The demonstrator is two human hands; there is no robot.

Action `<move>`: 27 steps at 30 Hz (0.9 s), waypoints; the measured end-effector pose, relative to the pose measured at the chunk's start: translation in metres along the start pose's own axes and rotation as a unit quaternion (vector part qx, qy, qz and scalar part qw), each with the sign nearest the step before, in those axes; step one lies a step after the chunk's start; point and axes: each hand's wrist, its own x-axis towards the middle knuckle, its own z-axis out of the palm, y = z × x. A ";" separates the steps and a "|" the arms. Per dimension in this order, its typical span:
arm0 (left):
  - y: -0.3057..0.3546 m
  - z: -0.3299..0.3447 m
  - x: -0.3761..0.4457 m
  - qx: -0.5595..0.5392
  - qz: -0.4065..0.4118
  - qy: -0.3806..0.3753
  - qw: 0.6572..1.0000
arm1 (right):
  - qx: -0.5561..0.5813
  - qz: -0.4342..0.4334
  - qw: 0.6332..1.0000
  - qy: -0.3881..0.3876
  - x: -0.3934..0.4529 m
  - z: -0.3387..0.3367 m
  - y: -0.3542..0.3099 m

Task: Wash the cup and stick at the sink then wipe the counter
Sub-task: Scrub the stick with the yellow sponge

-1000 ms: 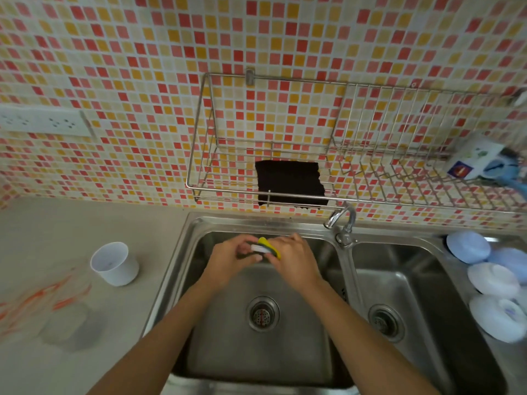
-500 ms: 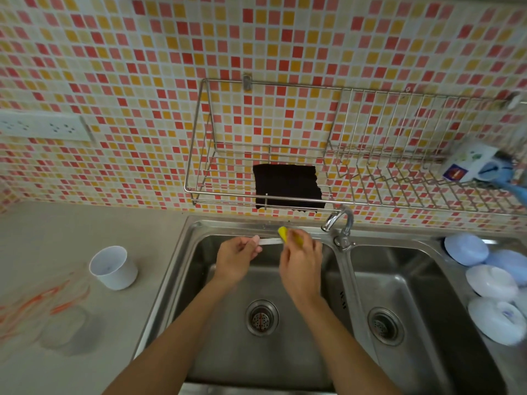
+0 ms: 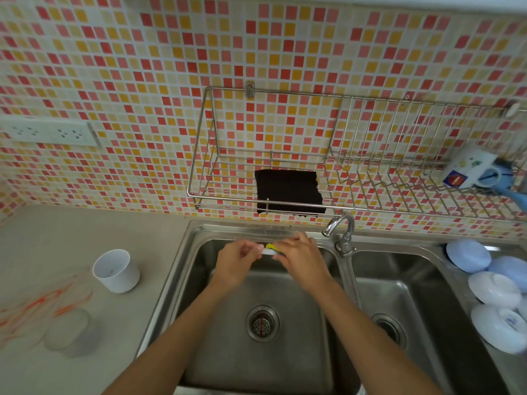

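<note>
Over the left basin of the sink [image 3: 199,252], near its back wall, my left hand [image 3: 235,260] pinches one end of the white stick [image 3: 267,252] between thumb and fingertips. My right hand [image 3: 302,259] has its fingers curled round a yellow sponge [image 3: 271,247] that is pressed against the stick, so both hands sit close together, almost touching. Just beyond my right hand stands the tap [image 3: 340,226], on the divider between the two basins. On the table [image 3: 57,246] to the left of the sink, the white cup [image 3: 116,270] stands upright, well apart from my hands, with orange smears [image 3: 42,306] on the surface beside it. Above the sink, a wire rack [image 3: 356,172] on the tiled wall carries a dark cloth [image 3: 289,192]. Right of the sink lie some pale bowls [image 3: 494,289], upside down.
</note>
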 end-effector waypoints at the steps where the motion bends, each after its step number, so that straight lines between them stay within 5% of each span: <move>1: 0.002 -0.002 -0.001 0.043 0.043 0.001 0.998 | 0.018 -0.005 0.999 -0.028 0.002 -0.003 0.003; 5: 0.003 -0.002 0.002 0.128 0.141 0.004 0.982 | 0.094 -0.011 0.993 -0.065 0.012 -0.011 0.009; 11: 0.010 0.005 0.007 0.030 0.044 0.056 0.997 | 0.178 0.158 0.964 0.117 0.003 -0.014 -0.025; 16: 0.007 0.008 0.007 -0.065 -0.023 0.040 0.997 | 0.160 0.094 0.972 0.146 -0.006 -0.007 -0.056; 20: 0.006 0.005 0.004 -0.114 -0.066 0.068 0.989 | 0.140 0.139 0.966 0.166 -0.006 -0.004 -0.033; 27: 0.008 0.004 0.002 -0.087 -0.058 0.043 0.994 | 0.117 0.077 0.978 0.152 -0.012 -0.004 -0.050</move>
